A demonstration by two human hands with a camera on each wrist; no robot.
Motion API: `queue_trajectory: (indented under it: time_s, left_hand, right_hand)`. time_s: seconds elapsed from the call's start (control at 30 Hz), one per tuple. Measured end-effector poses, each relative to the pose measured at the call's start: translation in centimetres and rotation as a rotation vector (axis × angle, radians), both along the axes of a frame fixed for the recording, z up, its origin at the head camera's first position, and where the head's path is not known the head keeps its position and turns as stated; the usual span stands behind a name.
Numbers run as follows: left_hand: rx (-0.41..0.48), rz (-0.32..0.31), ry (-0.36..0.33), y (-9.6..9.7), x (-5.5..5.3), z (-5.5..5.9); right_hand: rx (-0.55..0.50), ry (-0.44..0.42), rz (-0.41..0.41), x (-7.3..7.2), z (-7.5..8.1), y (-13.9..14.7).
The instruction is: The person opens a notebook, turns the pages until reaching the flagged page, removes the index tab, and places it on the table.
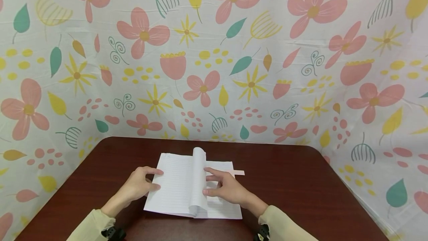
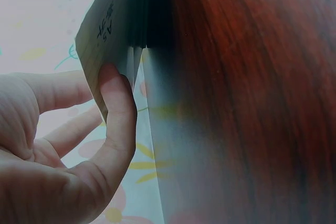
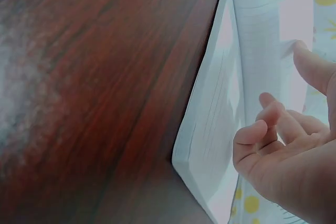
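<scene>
An open notebook (image 1: 174, 185) with white lined pages lies on the dark table, its left side lifted in the left wrist view. My left hand (image 1: 138, 184) holds the notebook's left edge, one digit against the outer cover (image 2: 107, 30), which bears handwriting, and other fingers on the opposite side. A page (image 1: 199, 181) stands rolled up near the notebook's middle. Beside it, my right hand (image 1: 229, 187) touches the rolled page with its fingertips. In the right wrist view one fingertip presses into the page (image 3: 257, 40), while the other fingers are bent loosely.
The dark wooden table (image 1: 287, 181) has rounded far corners. A flower-printed cloth (image 1: 214, 66) hangs behind it and along both sides. From the notebook's right edge juts a pale strip (image 1: 239, 172). Dark bands (image 1: 113, 233) sit on both wrists beside the light sleeves.
</scene>
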State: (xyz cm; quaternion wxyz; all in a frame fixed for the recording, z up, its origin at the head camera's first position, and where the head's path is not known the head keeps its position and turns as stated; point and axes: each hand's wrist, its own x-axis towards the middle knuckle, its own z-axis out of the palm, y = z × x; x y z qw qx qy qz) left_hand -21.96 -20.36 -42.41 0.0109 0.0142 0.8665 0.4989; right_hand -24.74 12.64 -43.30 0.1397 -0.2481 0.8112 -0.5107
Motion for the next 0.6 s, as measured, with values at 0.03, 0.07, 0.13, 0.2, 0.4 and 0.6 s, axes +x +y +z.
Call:
queue_trajectory:
  time_s: [0.03, 0.07, 0.13, 0.2, 0.4, 0.6]
  left_hand:
    - [-0.002, 0.001, -0.001, 0.0, 0.0, 0.0]
    - [-0.004, 0.001, 0.000, 0.0, 0.0, 0.0]
    - [-0.010, 0.002, -0.003, -0.1, 0.0, -0.1]
    - [-0.012, 0.004, -0.006, -0.1, 0.1, -0.1]
    - [-0.001, 0.001, -0.007, -0.1, 0.0, -0.2]
    - [-0.003, 0.002, -0.003, -0.1, -0.1, -0.1]
  right_hand:
    - [-0.004, -0.007, 0.001, 0.0, 0.1, -0.1]
    - [-0.009, -0.012, 0.002, 0.0, 0.1, -0.2]
    - [-0.013, -0.023, 0.002, 0.1, 0.1, -0.4]
    - [-0.012, -0.023, 0.001, 0.0, 0.2, -0.6]
    - [-0.019, -0.021, 0.012, -0.1, 0.2, -1.2]
    - [-0.018, -0.022, 0.020, -0.2, 0.1, -1.6]
